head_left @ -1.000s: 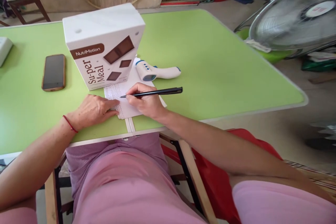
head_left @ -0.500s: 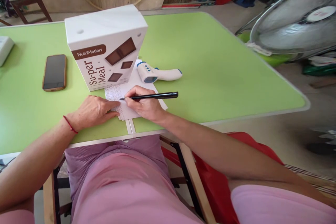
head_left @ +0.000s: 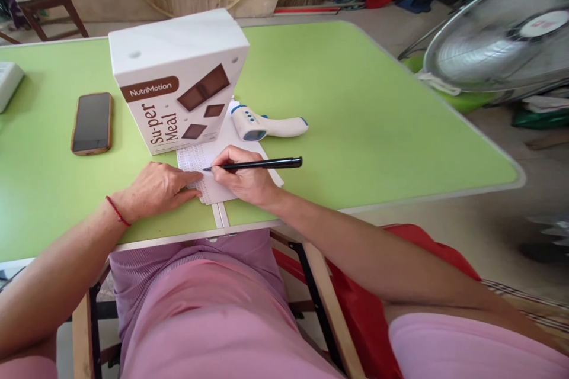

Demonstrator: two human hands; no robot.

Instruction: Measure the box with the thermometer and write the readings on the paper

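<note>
Right hand (head_left: pixel 246 180) grips a black pen (head_left: pixel 255 163), tip down on the paper (head_left: pixel 213 186) (lined with small print, unreadable). Left hand (head_left: pixel 155 189) lies flat just left of it, fingers pressing the sheet's left edge, holding nothing. A white box (head_left: pixel 178 80) stands upright just beyond both hands, its base on the paper's far end. A thermometer (head_left: pixel 267 124) lies beyond the right hand; a phone (head_left: pixel 91 122) lies beyond the left hand, on the green table (head_left: pixel 377 118).
</note>
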